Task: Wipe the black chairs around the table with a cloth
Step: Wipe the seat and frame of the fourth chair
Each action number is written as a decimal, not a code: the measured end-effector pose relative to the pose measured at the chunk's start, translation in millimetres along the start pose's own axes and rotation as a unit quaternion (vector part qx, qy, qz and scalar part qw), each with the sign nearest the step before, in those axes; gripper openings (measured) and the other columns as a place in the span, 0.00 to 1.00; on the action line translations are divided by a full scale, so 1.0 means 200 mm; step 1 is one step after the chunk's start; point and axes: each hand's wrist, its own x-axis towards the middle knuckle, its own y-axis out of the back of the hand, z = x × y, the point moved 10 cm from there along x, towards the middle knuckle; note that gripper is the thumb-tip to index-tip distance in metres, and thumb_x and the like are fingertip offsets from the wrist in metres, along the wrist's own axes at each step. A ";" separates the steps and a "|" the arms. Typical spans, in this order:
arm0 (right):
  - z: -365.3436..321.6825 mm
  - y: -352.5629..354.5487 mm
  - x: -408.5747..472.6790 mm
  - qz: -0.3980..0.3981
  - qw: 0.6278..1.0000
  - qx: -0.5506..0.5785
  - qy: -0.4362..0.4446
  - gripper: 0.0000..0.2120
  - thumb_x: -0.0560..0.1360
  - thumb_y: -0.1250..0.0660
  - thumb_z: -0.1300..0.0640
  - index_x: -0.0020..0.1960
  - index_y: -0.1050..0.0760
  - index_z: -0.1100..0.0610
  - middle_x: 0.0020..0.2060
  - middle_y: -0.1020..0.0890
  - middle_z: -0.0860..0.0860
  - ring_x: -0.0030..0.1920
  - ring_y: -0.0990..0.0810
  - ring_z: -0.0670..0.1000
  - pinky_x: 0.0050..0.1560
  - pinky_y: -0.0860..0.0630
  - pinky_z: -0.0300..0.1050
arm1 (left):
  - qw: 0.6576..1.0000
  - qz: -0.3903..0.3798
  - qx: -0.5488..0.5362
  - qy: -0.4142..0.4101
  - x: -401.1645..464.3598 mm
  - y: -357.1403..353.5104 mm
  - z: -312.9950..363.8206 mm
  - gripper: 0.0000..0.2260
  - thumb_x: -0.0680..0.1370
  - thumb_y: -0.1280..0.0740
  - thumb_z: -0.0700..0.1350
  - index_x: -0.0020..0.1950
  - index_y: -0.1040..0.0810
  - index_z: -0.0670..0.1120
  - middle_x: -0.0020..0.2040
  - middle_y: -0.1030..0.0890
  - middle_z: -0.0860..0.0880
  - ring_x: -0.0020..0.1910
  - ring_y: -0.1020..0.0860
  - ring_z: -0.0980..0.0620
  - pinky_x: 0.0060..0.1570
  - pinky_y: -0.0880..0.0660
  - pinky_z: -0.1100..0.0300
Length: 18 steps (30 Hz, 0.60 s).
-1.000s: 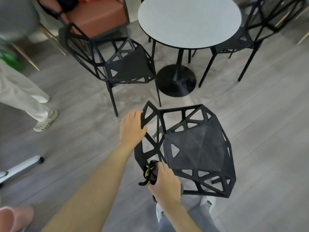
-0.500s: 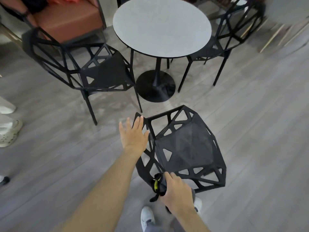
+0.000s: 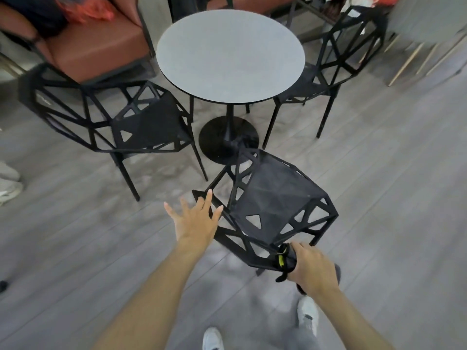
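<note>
— So, how many black chairs do you count around the table?

— Three. One nearest chair (image 3: 275, 213) stands just before the person, its seat turned toward the round grey table (image 3: 230, 55). A second one, the left chair (image 3: 108, 117), is beside the table on the left, and the right chair (image 3: 338, 59) is on the far right side, partly under the table edge. The table is one only, on one black round foot (image 3: 228, 138).

— Is anything lying on the seats or on the table?

— I see nothing on them. Behind the left chair there is a brown bench (image 3: 93, 44) with something dark and something red on it, too blurred to name.

— And the cloth?

— One dark cloth (image 3: 285, 261) with a yellow-green mark. It is at the back lower edge of the nearest chair, pressed against the frame.

— How are the hands?

— The right hand (image 3: 312, 270) has its fingers curled round the cloth and holds it on the chair frame, the arm coming from the lower right. The left hand (image 3: 195, 221) is flat with fingers spread and straight, palm down, gripping nothing; its fingertips reach the left edge of the nearest chair, but if they touch it I cannot tell.

— Anything else on the floor?

— Two white shoes (image 3: 307, 315) of the person below, and at the left edge another light shoe (image 3: 8, 188).
</note>
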 end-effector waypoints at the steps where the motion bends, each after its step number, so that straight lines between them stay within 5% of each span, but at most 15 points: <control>1: 0.07 0.05 0.05 0.005 1.000 -0.013 0.002 0.19 0.67 0.26 0.46 0.46 0.36 0.46 0.45 0.27 0.43 0.46 0.25 0.50 0.40 0.34 0.44 | 1.000 0.005 -0.002 -0.006 0.00 0.00 0.05 0.31 0.84 0.63 0.64 0.85 0.58 0.54 0.79 0.32 0.55 0.83 0.44 0.40 0.74 0.56 0.25; 7: 0.48 0.33 0.46 0.003 0.995 -0.089 0.039 0.22 0.67 0.24 0.44 0.53 0.32 0.47 0.50 0.25 0.44 0.55 0.24 0.52 0.42 0.29 0.47 | 0.995 0.049 0.043 -0.070 -0.09 0.03 0.39 0.45 0.79 0.80 0.57 0.82 0.37 0.48 0.71 0.23 0.45 0.75 0.32 0.38 0.79 0.49 0.40; 11: 0.75 0.53 0.78 -0.007 0.987 -0.136 0.083 0.24 0.69 0.24 0.45 0.60 0.31 0.48 0.55 0.24 0.46 0.58 0.25 0.53 0.44 0.28 0.48 | 0.996 0.071 0.013 -0.046 -0.10 0.01 0.69 0.39 0.84 0.64 0.67 0.77 0.27 0.46 0.60 0.18 0.48 0.66 0.25 0.43 0.77 0.38 0.43; 16: 1.00 0.75 1.05 0.039 0.970 -0.212 0.115 0.26 0.70 0.24 0.45 0.63 0.30 0.49 0.57 0.23 0.48 0.57 0.24 0.54 0.49 0.24 0.50 | 0.999 0.030 0.029 -0.026 -0.06 0.09 1.06 0.51 0.73 0.73 0.77 0.75 0.27 0.50 0.64 0.21 0.52 0.66 0.25 0.48 0.77 0.40 0.43; 18: 1.06 0.77 1.07 0.054 0.962 -0.239 0.123 0.28 0.69 0.23 0.42 0.62 0.31 0.50 0.58 0.24 0.49 0.56 0.23 0.55 0.47 0.25 0.50 | 0.999 -0.016 0.036 -0.017 -0.03 0.12 1.16 0.52 0.69 0.69 0.82 0.72 0.26 0.53 0.67 0.23 0.52 0.68 0.27 0.47 0.76 0.44 0.38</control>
